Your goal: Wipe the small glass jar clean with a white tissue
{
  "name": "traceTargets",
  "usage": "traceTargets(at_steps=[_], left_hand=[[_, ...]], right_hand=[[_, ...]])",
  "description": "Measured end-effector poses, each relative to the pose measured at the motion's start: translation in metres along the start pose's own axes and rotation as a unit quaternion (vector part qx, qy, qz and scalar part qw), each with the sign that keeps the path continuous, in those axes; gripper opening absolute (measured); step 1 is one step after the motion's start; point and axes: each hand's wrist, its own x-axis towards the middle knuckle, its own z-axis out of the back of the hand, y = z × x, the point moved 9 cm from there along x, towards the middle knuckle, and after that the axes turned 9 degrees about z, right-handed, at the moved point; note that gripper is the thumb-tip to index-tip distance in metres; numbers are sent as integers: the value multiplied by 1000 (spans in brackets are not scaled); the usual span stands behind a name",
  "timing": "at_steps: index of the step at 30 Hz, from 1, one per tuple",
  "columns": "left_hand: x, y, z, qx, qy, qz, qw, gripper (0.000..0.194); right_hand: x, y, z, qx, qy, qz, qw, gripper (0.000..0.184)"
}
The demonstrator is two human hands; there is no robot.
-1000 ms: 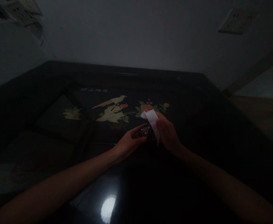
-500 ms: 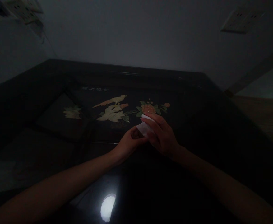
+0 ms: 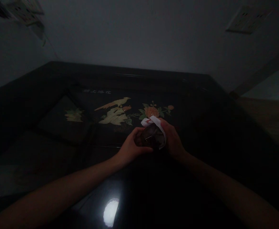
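Between my hands is a dark, rounded, glossy object [image 3: 153, 135] whose kind I cannot make out in the dim light. My left hand [image 3: 131, 144] curls round its left side, with the thumb along its near edge. A white tissue or cloth [image 3: 159, 122] wraps over the object's far and right sides. My right hand [image 3: 173, 139] presses that white piece against the object from the right. Most of the right fingers are hidden behind it.
Below lies a black glossy tabletop [image 3: 196, 133] with an inlaid bird [image 3: 114, 103] and flowers [image 3: 152, 111]. A round light reflection shows at the near side. The wall behind bears a socket plate [image 3: 245, 20] at right and a socket strip [image 3: 22, 12] at left.
My right hand has swung to the right side of the object, with the white piece opening round it. The dark object now shows between my hands. My left hand has barely moved.
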Motion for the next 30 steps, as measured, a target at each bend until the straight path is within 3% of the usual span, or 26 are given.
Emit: traceTargets(at_steps=[2, 4, 8, 13, 16, 19, 21, 23, 25, 28, 30], left_hand=[[1, 1, -1, 5, 2, 3, 1000, 59], [2, 1, -1, 5, 5, -4, 1000, 59], [1, -1, -1, 15, 1, -21, 1000, 54], [-2, -2, 0, 80, -22, -24, 996, 53], [-1, 0, 0, 51, -15, -18, 998, 53], [1, 0, 0, 7, -2, -12, 1000, 54], [1, 0, -2, 6, 2, -6, 1000, 54], [0, -1, -2, 12, 1, 2, 1000, 54], [0, -2, -2, 13, -3, 6, 1000, 54], [0, -2, -3, 8, -2, 10, 1000, 54], [0, 0, -3, 4, 3, 13, 1000, 56]], right_hand=[[-1, 7, 2, -23, -7, 36, 999, 42], [-4, 24, 0, -70, 7, 118, 991, 38], [-16, 52, -13, -186, 65, 281, 939, 30], [-29, 66, -22, -253, 81, 383, 885, 31], [-24, 63, -19, -217, 72, 340, 912, 29], [-13, 43, -6, -121, 26, 214, 969, 28], [-9, 21, 1, -67, -13, 122, 990, 32], [-9, -2, 5, -37, -42, 50, 997, 37], [-9, -15, 7, -19, -58, 20, 998, 38], [-9, -18, 7, -2, -67, 6, 998, 38], [-7, -6, 5, -9, -51, 18, 998, 38]])
